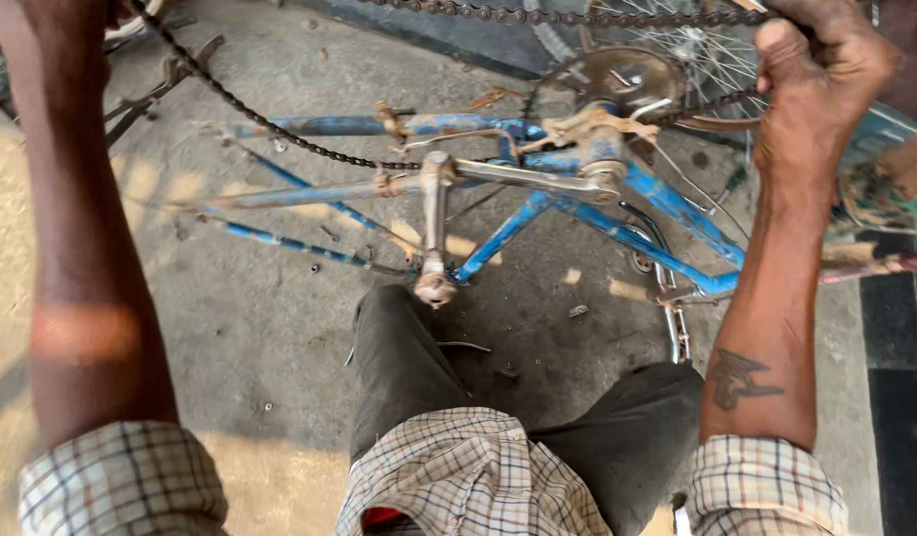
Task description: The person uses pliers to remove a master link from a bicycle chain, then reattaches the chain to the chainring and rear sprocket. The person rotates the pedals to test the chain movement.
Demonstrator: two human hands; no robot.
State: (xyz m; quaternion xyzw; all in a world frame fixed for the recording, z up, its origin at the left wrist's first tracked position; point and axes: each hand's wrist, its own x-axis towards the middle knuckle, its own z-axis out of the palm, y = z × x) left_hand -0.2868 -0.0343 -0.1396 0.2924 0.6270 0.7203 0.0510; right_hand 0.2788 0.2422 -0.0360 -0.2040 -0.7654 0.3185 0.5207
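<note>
My right hand [821, 60] clenches the chain [280, 129] above the blue bike frame [578, 199] on gritty concrete floor [260, 328]; my left hand's grip is out of view.

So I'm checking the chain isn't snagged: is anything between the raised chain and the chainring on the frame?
Nothing visible blocks it. The right hand grips the chain above the blue frame; the chain runs taut across the top and loops over the chainring. The left hand is mostly out of view.
</note>
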